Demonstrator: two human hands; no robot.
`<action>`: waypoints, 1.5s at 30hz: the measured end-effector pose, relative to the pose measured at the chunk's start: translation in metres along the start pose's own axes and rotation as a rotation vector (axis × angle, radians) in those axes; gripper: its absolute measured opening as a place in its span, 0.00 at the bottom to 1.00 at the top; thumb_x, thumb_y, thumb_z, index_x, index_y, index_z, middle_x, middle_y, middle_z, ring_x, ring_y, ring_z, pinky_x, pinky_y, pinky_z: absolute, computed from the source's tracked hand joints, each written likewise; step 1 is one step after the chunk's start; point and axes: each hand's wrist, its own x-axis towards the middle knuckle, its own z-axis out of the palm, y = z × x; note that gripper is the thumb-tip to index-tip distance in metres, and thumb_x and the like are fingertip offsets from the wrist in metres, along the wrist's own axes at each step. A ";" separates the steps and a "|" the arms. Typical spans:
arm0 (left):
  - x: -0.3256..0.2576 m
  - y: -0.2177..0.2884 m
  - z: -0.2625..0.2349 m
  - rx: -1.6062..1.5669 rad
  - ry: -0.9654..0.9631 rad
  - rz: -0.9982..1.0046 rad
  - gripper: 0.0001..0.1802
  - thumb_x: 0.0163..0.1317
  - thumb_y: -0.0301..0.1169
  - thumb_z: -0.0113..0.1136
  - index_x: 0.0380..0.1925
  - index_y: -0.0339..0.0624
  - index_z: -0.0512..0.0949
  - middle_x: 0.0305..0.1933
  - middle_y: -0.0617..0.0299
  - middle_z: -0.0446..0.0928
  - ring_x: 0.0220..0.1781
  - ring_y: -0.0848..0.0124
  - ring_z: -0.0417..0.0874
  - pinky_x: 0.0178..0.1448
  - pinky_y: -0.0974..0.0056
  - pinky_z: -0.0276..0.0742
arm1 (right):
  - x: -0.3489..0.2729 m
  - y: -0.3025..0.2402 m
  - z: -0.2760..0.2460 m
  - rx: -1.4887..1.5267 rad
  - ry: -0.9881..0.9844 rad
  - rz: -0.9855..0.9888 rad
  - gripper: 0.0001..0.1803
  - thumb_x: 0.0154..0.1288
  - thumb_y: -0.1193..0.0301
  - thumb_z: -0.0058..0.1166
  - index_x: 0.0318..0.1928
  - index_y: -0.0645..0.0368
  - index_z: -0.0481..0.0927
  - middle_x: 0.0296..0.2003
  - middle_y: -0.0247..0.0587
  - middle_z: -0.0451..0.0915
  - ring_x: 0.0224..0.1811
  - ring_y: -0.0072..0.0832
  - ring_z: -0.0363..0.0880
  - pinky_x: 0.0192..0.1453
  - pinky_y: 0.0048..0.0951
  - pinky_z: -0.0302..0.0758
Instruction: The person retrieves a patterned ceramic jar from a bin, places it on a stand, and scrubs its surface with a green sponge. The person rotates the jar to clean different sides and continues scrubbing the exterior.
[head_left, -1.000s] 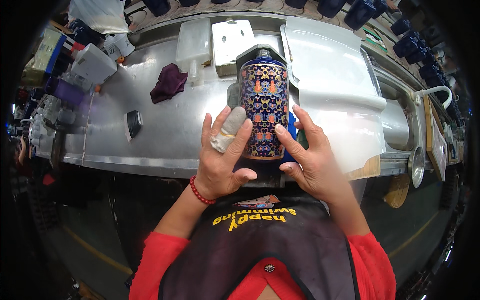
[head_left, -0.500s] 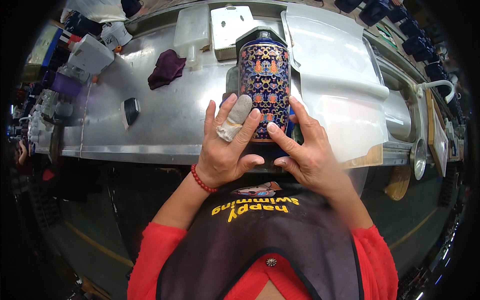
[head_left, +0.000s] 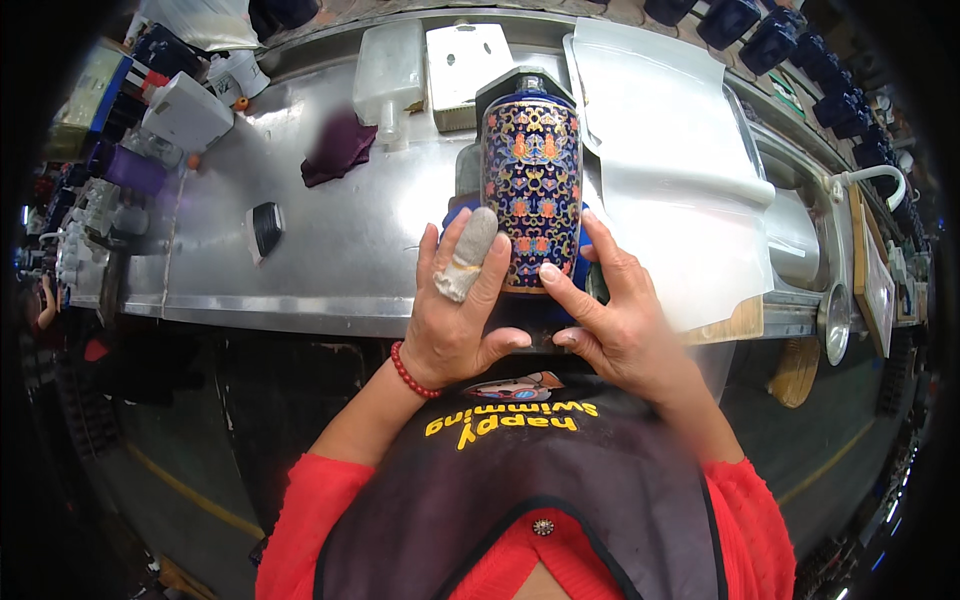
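Observation:
A dark blue bottle (head_left: pixel 533 190) with a colourful gold, orange and red pattern lies in front of me, its neck pointing away. My left hand (head_left: pixel 455 305) is along its lower left edge, fingers apart, the index fingertip at the edge. A grey cot (head_left: pixel 472 240) covers the left middle finger, bound with a yellowish band. My right hand (head_left: pixel 615 310) rests at the lower right, fingers spread. Its index fingertip touches the patterned face and its middle fingertip is at the right edge. Some right fingers are partly hidden. Blue parts show behind the bottle on both sides.
The bottle is over a metal worktop (head_left: pixel 310 250). White sheets (head_left: pixel 680 170) cover the right side. A dark purple cloth (head_left: pixel 340 152), a black-and-white block (head_left: pixel 264 228), a clear container (head_left: pixel 388 70) and a white box (head_left: pixel 465 72) lie farther off. A metal ladle (head_left: pixel 835 325) is at right.
The whole view has shifted slightly, so the bottle appears a little lower. My left index fingertip has moved from the patterned face to the bottle's left edge. The right hand stays much the same.

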 end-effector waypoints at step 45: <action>0.089 -0.033 -0.002 -0.040 -0.063 -0.045 0.55 0.66 0.71 0.47 0.73 0.30 0.62 0.70 0.38 0.69 0.77 0.36 0.60 0.78 0.31 0.42 | 0.085 0.039 -0.013 -0.008 0.167 0.107 0.36 0.63 0.59 0.65 0.70 0.54 0.73 0.68 0.54 0.66 0.66 0.50 0.69 0.66 0.48 0.69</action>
